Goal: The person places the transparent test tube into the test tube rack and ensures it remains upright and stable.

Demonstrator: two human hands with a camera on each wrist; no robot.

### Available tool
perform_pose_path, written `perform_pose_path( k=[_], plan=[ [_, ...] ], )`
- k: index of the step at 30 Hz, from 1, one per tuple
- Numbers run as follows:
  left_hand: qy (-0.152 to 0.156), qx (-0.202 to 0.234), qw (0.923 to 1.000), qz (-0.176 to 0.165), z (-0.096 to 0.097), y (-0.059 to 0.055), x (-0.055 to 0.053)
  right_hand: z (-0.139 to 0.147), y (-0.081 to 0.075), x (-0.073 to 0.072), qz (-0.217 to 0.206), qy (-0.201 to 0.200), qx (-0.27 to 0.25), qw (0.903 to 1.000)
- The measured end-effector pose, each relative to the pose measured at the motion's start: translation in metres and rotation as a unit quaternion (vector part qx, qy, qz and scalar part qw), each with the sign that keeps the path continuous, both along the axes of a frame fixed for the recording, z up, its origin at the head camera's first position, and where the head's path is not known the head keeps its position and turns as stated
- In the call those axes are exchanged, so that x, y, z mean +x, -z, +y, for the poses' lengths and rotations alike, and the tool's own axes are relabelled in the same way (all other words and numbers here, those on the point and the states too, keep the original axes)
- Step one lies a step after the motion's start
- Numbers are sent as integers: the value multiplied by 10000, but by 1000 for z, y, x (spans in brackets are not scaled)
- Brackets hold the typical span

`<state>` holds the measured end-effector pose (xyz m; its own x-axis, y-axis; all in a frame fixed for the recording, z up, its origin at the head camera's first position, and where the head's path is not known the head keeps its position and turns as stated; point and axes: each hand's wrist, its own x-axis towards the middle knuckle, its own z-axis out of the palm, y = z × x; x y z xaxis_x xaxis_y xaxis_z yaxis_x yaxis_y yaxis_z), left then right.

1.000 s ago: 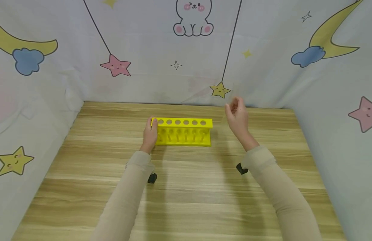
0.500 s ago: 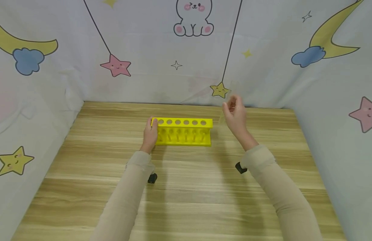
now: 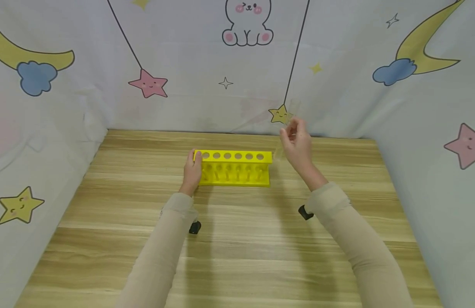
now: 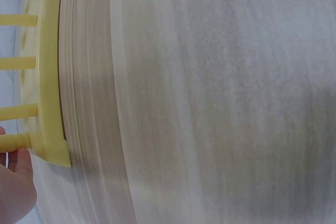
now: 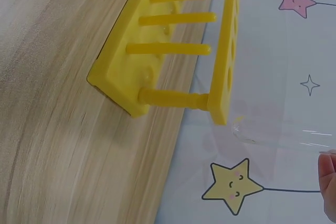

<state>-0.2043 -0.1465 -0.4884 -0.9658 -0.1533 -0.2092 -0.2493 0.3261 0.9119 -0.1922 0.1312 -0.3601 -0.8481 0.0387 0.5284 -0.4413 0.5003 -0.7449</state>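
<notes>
A yellow test tube rack [image 3: 233, 161] stands on the table, its top plate pierced by a row of round holes. My left hand [image 3: 192, 173] grips its left end, thumb on the top plate. In the left wrist view that hand [image 4: 18, 187] shows beside the end post of the rack [image 4: 51, 77]. Above and right of the rack, my right hand [image 3: 299, 145] pinches a clear test tube [image 5: 286, 134], barely visible in the head view. The right wrist view shows the tube's rounded end just off the end of the rack's top plate [image 5: 220, 87].
The wood-grain table [image 3: 237, 248] ends at the back against a white cloth [image 3: 183, 107] printed with stars and moons. The cloth also hangs along both sides. A small black wrist device [image 3: 306, 212] sits below the right sleeve, another [image 3: 195, 227] by the left.
My right hand has moved slightly left and away from me, bringing the test tube closer to the rack's right end. The left hand and the rack have stayed in place.
</notes>
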Motion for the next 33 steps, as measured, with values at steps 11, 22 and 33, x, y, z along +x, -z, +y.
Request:
perform_pose_path(
  k=[11,22,33],
  plan=[
    [5,-94,9998,183,0,2,-1,-7,-3,-1,-18,-162,-92,9998],
    [-15,-59,9998,184,0,4,-2,-18,-2,-3,-47,-163,-136,9998],
    [-48,-97,9997,220,-1,6,-3,-24,0,-6,-151,-252,-69,9995]
  ],
)
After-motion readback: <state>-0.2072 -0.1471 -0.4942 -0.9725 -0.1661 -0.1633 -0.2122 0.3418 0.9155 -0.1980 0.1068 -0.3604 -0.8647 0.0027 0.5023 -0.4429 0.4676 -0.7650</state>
